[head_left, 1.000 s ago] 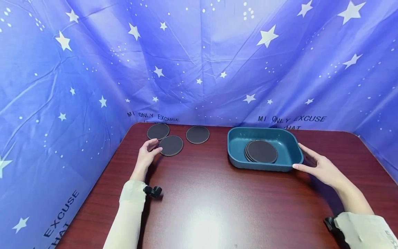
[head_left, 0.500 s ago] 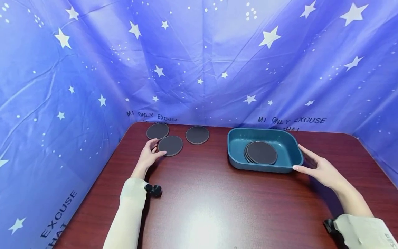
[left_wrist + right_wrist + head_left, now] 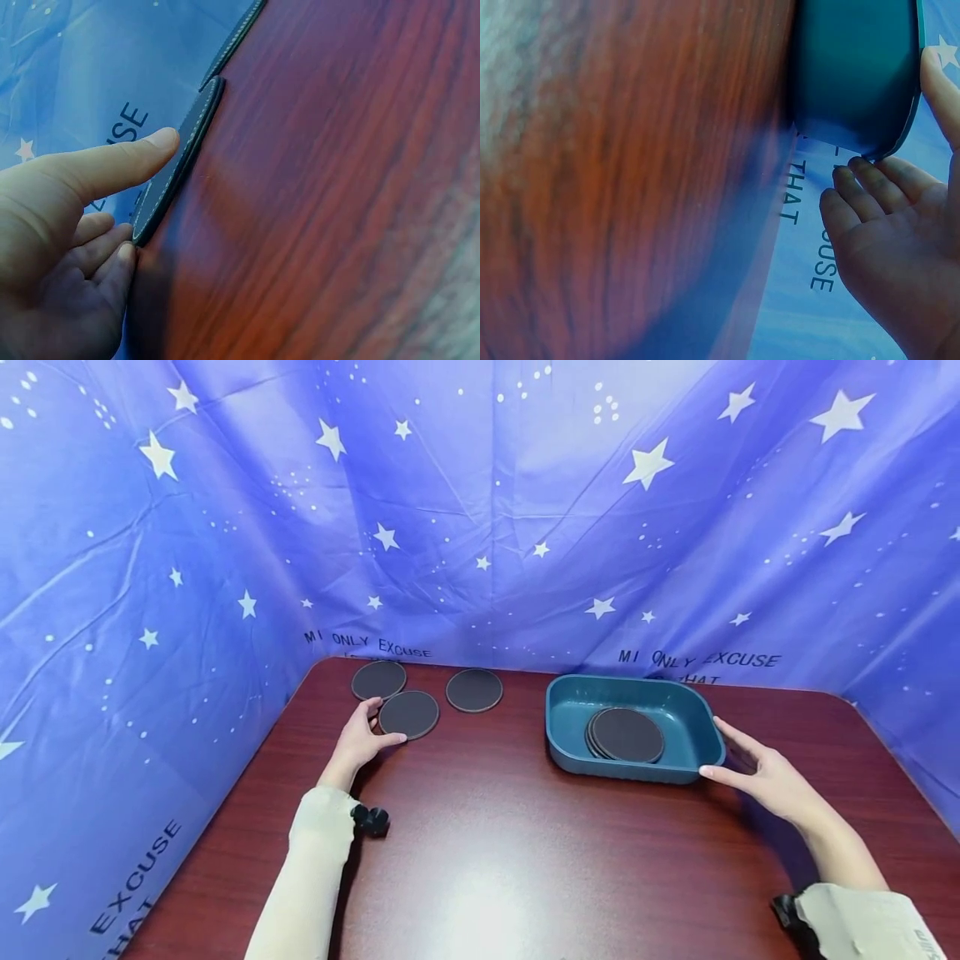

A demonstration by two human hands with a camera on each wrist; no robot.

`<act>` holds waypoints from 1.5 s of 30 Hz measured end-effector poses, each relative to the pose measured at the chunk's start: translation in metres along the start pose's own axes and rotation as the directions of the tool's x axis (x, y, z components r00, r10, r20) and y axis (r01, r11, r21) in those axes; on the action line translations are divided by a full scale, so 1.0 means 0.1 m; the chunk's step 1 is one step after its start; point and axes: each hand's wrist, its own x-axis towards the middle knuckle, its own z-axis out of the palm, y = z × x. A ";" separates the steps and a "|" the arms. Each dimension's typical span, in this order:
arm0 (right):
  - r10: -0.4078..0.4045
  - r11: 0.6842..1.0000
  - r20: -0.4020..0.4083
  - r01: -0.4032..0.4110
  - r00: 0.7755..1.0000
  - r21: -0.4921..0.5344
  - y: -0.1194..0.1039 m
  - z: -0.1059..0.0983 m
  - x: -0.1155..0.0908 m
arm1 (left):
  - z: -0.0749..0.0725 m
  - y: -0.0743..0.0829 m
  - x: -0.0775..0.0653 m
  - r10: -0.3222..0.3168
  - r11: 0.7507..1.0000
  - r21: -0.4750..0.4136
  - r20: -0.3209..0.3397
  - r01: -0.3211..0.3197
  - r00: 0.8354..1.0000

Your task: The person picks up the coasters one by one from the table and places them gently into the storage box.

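My left hand (image 3: 360, 745) is at a round dark coaster (image 3: 408, 715) with a stitched rim, lying on the table. The thumb reaches to its near edge and the index finger to its left side. In the left wrist view, the thumb (image 3: 112, 165) overlaps the coaster (image 3: 169, 180), and the other fingertips meet its end. My right hand (image 3: 776, 781) touches the right end of a teal tray (image 3: 622, 768), thumb at the near corner and fingers farther back. Inside the tray lies a stack of dark coasters (image 3: 628, 735). The right wrist view shows straight fingers against the tray (image 3: 859, 75).
Another coaster (image 3: 378, 680) lies just behind the one at my left hand, and a third coaster (image 3: 474, 690) to its right. The reddish wooden table (image 3: 480, 827) ends at a blue star-printed cloth (image 3: 487, 510) behind and on both sides.
My left thumb has shifted from over the coaster's left part down to its near edge. The coasters, tray and right hand keep their places; the view tilts slightly.
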 end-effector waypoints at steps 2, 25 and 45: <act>-0.005 1.000 0.000 0.005 1.000 -0.001 0.00 0.01 0.00 | 0.01 0.00 -0.01 0.002 1.000 0.024 -0.005 -0.002 1.000; -0.008 1.000 -0.003 0.008 1.000 0.010 -0.01 -0.01 0.01 | 0.16 0.12 0.03 0.114 0.975 0.196 -0.057 -0.101 0.992; -0.004 1.000 -0.008 0.004 1.000 0.017 0.00 -0.01 0.03 | 0.07 0.18 0.01 0.027 0.997 -0.078 0.001 -0.027 1.000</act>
